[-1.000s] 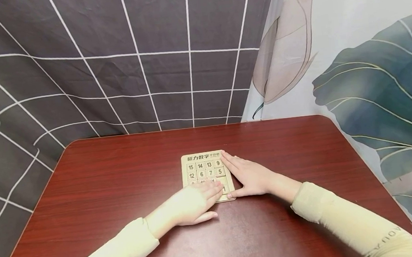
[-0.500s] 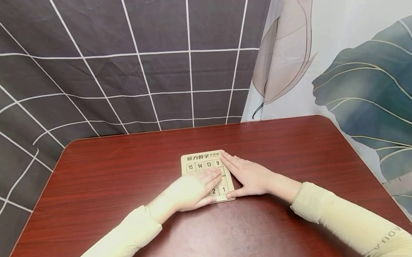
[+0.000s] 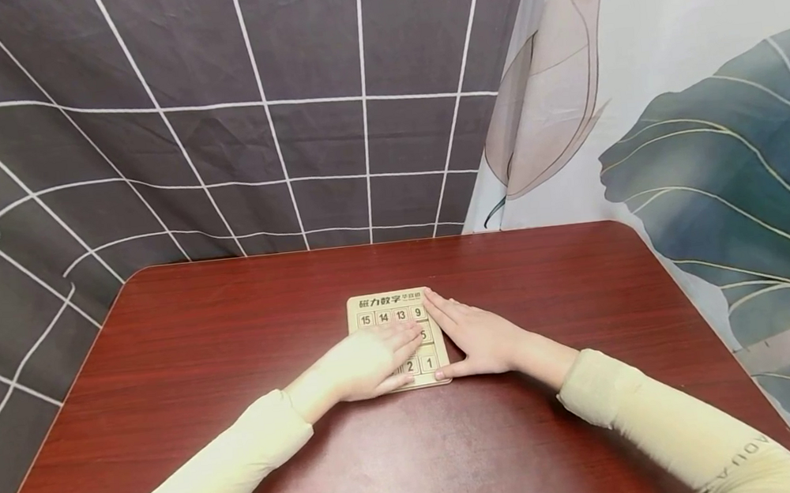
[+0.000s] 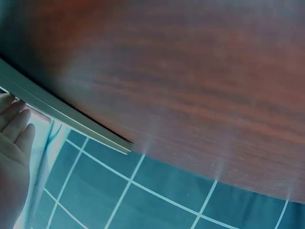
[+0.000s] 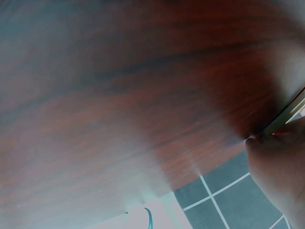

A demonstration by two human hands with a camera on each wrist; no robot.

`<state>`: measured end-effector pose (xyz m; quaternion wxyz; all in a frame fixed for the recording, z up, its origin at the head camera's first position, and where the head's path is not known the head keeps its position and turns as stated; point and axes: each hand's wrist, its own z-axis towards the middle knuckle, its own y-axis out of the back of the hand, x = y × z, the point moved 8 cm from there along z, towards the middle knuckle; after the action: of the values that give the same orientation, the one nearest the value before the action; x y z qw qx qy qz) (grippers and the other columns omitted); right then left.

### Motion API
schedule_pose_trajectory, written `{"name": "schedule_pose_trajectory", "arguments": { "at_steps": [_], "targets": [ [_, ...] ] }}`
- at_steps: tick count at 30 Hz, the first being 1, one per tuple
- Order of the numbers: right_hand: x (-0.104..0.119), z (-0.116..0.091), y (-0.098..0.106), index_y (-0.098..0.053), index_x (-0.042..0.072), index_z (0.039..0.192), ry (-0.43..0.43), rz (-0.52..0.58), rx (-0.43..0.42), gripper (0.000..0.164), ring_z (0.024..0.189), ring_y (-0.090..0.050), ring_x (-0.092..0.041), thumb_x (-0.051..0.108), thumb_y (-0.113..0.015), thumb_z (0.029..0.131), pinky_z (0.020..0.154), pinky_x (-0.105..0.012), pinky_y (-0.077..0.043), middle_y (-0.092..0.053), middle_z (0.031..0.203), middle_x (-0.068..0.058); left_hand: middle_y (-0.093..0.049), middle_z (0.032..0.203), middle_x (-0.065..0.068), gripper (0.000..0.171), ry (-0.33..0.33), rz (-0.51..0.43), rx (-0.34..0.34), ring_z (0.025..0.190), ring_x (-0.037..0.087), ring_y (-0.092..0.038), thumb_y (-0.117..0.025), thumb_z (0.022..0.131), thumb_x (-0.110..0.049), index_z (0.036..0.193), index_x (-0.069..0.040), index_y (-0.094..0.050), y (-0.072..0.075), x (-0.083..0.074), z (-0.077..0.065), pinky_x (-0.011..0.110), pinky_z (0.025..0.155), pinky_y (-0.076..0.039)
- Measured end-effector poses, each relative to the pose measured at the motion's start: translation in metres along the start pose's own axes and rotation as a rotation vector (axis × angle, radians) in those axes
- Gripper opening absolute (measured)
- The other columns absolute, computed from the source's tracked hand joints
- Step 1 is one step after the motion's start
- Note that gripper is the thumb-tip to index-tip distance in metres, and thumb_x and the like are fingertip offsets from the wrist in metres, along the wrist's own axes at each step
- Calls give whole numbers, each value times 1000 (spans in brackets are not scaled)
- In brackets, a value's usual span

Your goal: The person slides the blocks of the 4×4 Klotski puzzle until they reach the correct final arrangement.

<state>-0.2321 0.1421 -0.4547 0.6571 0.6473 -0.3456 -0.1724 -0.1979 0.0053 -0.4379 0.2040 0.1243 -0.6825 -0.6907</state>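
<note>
Head view: both hands (image 3: 367, 364) (image 3: 481, 339), fingers straight, touch a pale board (image 3: 380, 302) of square dark-numbered tiles (image 3: 384, 318).

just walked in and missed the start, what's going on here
A person is handling a number-tile puzzle that lies on a reddish table. The left hand lies across it, its fingers hiding part of the middle. The right hand rests against its right side. The top row reads 15, 14, 13, 9; tile 2 and tile 1 show at bottom right.
</note>
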Motion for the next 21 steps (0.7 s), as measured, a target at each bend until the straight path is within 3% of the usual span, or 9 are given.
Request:
{"name": "schedule_pose_trajectory", "arguments": {
  "at_steps": [10, 15, 21],
  "targets": [
    [0, 0, 0, -17, -6, 167, -2, -2, 1, 114, 162, -30, -37, 63, -71, 93, 131, -51, -34, -12, 178, -21, -57, 159, 12, 60, -51, -6, -24, 148, 25, -55, -55, 108, -44, 153, -4, -56, 0, -11, -7, 37, 126, -44],
    [-1, 0, -1, -17, -5, 167, -1, -9, 3, 115, 162, -30, -36, 64, -70, 93, 131, -51, -34, -12, 178, -20, -56, 160, 11, 59, -49, -8, -27, 149, 25, -54, -54, 108, -43, 154, -5, -55, 2, -2, -3, 38, 126, -44],
    [-1, 1, -2, -16, -5, 168, 0, -12, 4, 115, 162, -30, -36, 65, -70, 93, 131, -51, -35, -11, 178, -20, -55, 161, 12, 60, 20, -39, -17, 150, 25, -53, -55, 108, -43, 154, -5, -54, 0, 19, 6, 39, 127, -42]
  ]
}}
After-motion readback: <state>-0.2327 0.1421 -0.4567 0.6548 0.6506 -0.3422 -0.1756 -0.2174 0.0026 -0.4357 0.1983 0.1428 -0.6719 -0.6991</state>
